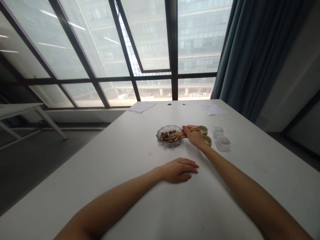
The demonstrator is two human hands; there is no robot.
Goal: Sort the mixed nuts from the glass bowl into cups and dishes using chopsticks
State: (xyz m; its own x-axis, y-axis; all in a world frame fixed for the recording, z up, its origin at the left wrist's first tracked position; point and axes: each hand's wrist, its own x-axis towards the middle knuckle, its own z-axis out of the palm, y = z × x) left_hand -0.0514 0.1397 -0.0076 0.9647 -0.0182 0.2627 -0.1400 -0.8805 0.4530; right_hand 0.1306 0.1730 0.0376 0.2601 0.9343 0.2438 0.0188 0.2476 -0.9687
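My right hand (pixel 193 135) is closed around a pair of wooden chopsticks (pixel 177 133). Their tips reach into a clear glass bowl (pixel 170 144) filled with small mixed dark and pale pieces (pixel 167 136), too small to name. Whether the tips pinch a piece, I cannot tell. My left hand (pixel 180 170) lies flat on the white table (pixel 120 173), its fingers stretched out to the right, nearer to me than the bowl. Partly behind my right hand are two small green round dishes (pixel 207 140), close together.
Right of the green dishes stand two clear plastic tubs (pixel 223 144); the nearer holds some yellowish pieces. Sheets of paper (pixel 142 106) lie at the far left corner, more paper (pixel 212 108) at the far right. A small dark disc (pixel 169 104) sits near the far edge, before the windows.
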